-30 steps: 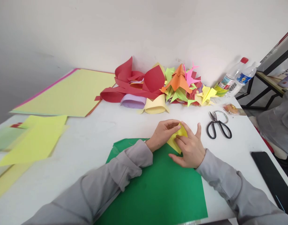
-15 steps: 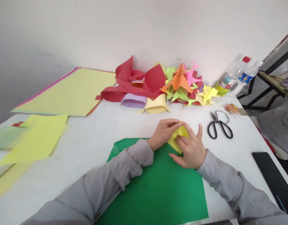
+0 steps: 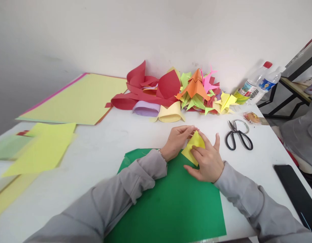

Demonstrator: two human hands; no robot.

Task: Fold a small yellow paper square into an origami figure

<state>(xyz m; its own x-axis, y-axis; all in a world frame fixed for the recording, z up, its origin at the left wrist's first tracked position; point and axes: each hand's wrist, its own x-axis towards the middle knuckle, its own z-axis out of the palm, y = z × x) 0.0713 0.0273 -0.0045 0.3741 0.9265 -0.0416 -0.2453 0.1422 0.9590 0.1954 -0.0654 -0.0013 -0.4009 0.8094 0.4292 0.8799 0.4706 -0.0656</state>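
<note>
A small folded yellow paper piece (image 3: 193,144) rests at the far edge of a large green sheet (image 3: 171,206) on the white table (image 3: 107,148). My left hand (image 3: 176,141) pinches its upper left corner with fingers curled. My right hand (image 3: 208,160) presses on the paper's right side, fingers bent over the fold and thumb below it. Both arms wear grey sleeves.
Black scissors (image 3: 238,136) lie right of my hands. A heap of folded coloured paper shapes (image 3: 176,92) sits by the wall. Two plastic bottles (image 3: 258,82) lie at the back right. Yellow sheets (image 3: 44,148) lie left, a black phone (image 3: 296,194) at the right edge, and a wrapped snack (image 3: 250,117) by the scissors.
My left fingers have slid slightly along the yellow paper's top edge and the fold looks a little more raised. Both hands stay in the same place.
</note>
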